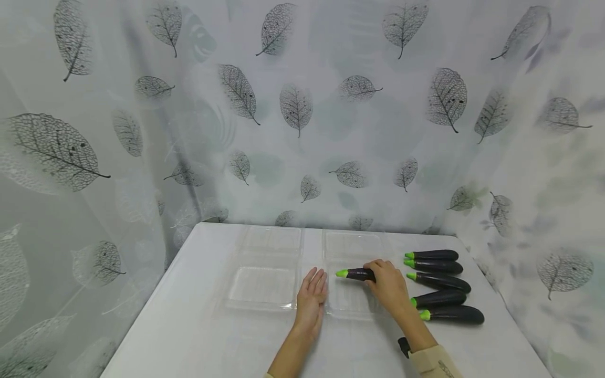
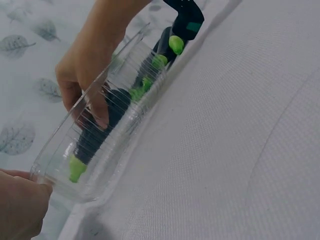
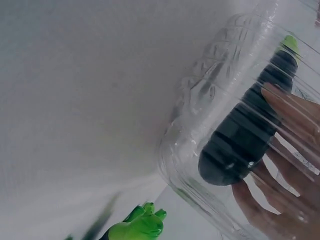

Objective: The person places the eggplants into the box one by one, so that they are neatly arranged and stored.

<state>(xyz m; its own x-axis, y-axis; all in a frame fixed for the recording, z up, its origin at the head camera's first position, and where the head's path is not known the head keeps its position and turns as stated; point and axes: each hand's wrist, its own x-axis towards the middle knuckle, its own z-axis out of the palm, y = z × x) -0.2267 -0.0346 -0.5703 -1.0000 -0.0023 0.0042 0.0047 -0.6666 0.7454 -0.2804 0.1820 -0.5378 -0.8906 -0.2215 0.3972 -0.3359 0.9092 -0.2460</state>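
My right hand (image 1: 389,286) grips a dark eggplant (image 1: 359,274) with a bright green stem end pointing left. That eggplant lies within the walls of the right-hand clear plastic container (image 1: 352,314); the right wrist view shows the fingers and eggplant (image 3: 240,132) through the ribbed plastic. My left hand (image 1: 311,302) rests against the container's left side, its fingers straight and close together in the head view. In the left wrist view, the left hand (image 2: 22,205) is right at the rim corner.
A second clear container (image 1: 262,307) stands open to the left on the white table (image 1: 189,325). Several eggplants (image 1: 439,282) lie in a column on the right, stem ends leftward. A leaf-patterned curtain (image 1: 302,152) hangs behind the table and along its sides.
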